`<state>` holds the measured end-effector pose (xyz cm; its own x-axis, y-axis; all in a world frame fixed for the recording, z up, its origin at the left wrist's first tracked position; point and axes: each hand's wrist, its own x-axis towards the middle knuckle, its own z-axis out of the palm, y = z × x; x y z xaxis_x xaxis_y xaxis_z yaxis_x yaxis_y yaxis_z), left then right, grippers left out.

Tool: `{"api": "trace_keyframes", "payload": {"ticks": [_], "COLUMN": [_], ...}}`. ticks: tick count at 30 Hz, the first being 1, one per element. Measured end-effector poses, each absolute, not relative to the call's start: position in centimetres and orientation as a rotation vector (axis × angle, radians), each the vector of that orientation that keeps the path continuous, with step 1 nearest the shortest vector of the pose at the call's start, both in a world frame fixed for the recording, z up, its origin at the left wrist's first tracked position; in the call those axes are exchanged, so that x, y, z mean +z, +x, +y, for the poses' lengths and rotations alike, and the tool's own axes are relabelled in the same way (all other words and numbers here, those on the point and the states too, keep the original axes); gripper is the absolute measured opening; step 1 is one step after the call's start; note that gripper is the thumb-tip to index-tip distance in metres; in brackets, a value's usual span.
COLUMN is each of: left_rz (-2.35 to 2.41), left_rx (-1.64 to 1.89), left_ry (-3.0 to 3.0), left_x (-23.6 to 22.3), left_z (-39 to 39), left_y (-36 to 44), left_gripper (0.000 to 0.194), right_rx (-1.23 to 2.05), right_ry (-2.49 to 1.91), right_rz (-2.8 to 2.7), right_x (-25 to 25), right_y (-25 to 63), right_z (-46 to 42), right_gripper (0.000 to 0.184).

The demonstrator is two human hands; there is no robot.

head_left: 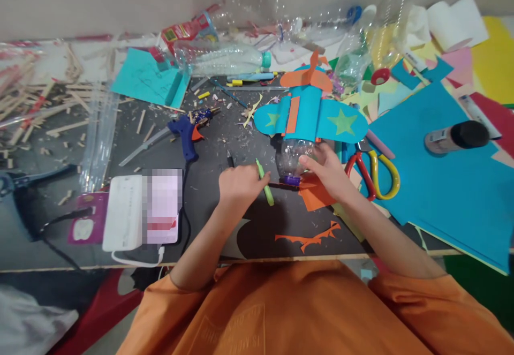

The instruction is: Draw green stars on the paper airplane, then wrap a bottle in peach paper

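A bottle plane [307,111] was right of centre over the counter [209,205], its purple cap [292,180] toward the near side; the fingers of the right hand [328,170] curled round its plastic body [289,156], and the left hand [241,188] pinched a green pen [267,191]. It looked light, the plastic slick and dentable, the paper wings [326,116] bendable, so the body seemed the safest hold. Far off lay a clear bottle [225,59], showing no liquid

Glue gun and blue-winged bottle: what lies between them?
Pale, thin scraps on the dark tabletop, nearer the blue-winged bottle, in the head view.
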<state>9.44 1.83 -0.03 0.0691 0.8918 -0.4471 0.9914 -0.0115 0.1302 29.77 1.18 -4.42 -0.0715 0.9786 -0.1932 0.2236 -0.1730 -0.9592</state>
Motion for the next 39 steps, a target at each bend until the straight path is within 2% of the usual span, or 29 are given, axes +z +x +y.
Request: {"api": "trace_keyframes", "payload": {"ticks": [4, 9, 13, 14, 18, 21, 25, 26, 27, 29, 31, 33, 37, 39], "left_rz": [1.912, 1.951, 1.963, 1.965, 1.963, 1.948, 1.945, 1.945, 1.943, 1.934, 1.926, 1.923, 1.934, 1.943], "left_rx": [-0.267, -0.125, -0.028, -0.010, 0.008, 0.000, -0.045, -0.062, -0.077, -0.098, -0.108, -0.119, -0.124, -0.115], "left_ry": [1.889, 1.851, 1.871, 1.876, 1.875, 1.866, 1.868, 1.870, 1.873, 1.883, 1.888, 1.883, 1.861, 1.844], "left_x": [-0.1, -0.1, -0.1, -0.1, -0.1, -0.2, -0.3, -0.4, -0.4, -0.5, -0.5, -0.5, -0.3, -0.3], "left_z": [2.1, 2.2, 1.9, 1.9, 1.8, 1.9, 2.0, 2.0, 2.1, 2.1, 2.1, 2.1, 2.2, 2.3], "left_y": [9.0, 8.8, 9.0, 9.1, 9.0, 8.8, 8.6, 8.6, 8.6, 8.6, 8.7, 8.8, 9.0, 9.0], "left_gripper": [0.032, 0.032, 0.030, 0.029, 0.030, 0.032, 0.034, 0.035, 0.036, 0.036, 0.036, 0.036, 0.035, 0.035], "right_rx": [1.339, 1.180, 1.107, 1.060, 0.983, 1.018, 0.826, 0.746, 0.612, 0.337, 0.260, 0.296, 0.269, 0.267], "right_ry": [-1.414, -1.406, -1.407, -1.407, -1.516, -1.501, -1.647, -1.712, -1.781, -1.937, -2.095, -2.137, -2.029, -1.969], "right_rz": [-1.302, -1.147, -0.985, -0.982, -0.928, -0.940, -1.326, -1.496, -1.639, -1.757, -1.708, -1.716, -1.826, -1.890], "right_x": [-3.8, -2.3, 1.0, 1.9, 4.8, 5.2, 3.5, 2.8, 1.9, -0.2, -2.1, -3.6, -4.6, -4.8], "right_y": [30.0, 30.2, 29.3, 29.3, 30.5, 32.7, 36.5, 37.5, 38.4, 39.8, 40.5, 40.1, 37.6, 36.0], "right_z": [1.8, 6.1, 11.4, 12.6, 16.3, 16.3, 10.9, 8.8, 6.6, 2.5, -0.6, -2.6, -3.6, -3.4], "right_gripper": [0.061, 0.055, 0.027, 0.026, 0.044, 0.048, 0.021, 0.024, 0.034, 0.067, 0.084, 0.085, 0.063, 0.059]}}
